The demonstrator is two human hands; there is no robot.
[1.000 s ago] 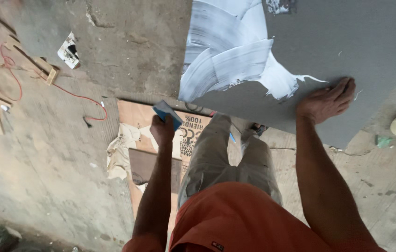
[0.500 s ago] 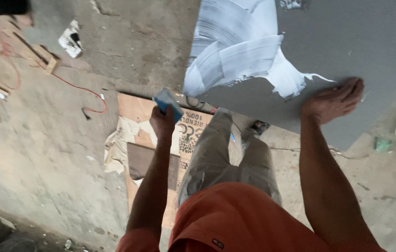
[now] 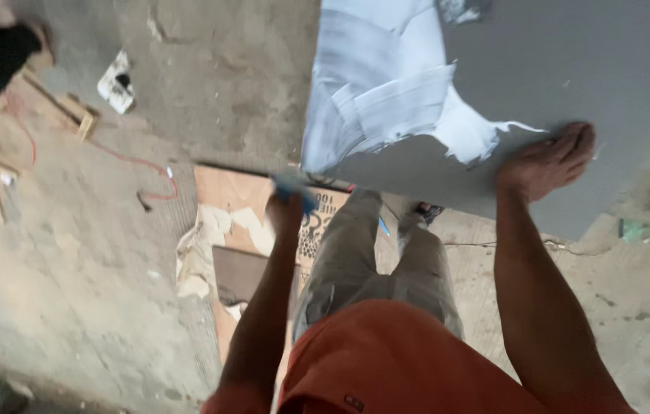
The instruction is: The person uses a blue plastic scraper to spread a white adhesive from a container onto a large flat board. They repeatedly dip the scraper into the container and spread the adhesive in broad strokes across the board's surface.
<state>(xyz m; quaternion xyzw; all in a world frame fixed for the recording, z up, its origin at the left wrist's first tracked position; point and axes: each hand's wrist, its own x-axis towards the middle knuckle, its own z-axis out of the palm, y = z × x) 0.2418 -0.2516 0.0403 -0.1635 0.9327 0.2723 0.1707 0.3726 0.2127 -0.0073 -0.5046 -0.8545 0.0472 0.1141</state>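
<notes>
Left hand (image 3: 285, 208) is closed around a small blue tool (image 3: 294, 192), blurred and hard to identify, above the cardboard (image 3: 225, 192) just below the grey board's (image 3: 585, 61) lower edge; right hand (image 3: 546, 159) lies flat and open on that board, beside white paste (image 3: 386, 100); concrete floor (image 3: 87, 284) lies open at left

One grey board (image 3: 570, 61), two hands (image 3: 543, 165), one blue tool (image 3: 293, 188).

Rough concrete floor (image 3: 95, 291), flattened cardboard (image 3: 225, 199), red cable (image 3: 133, 165) (dim light)
</notes>
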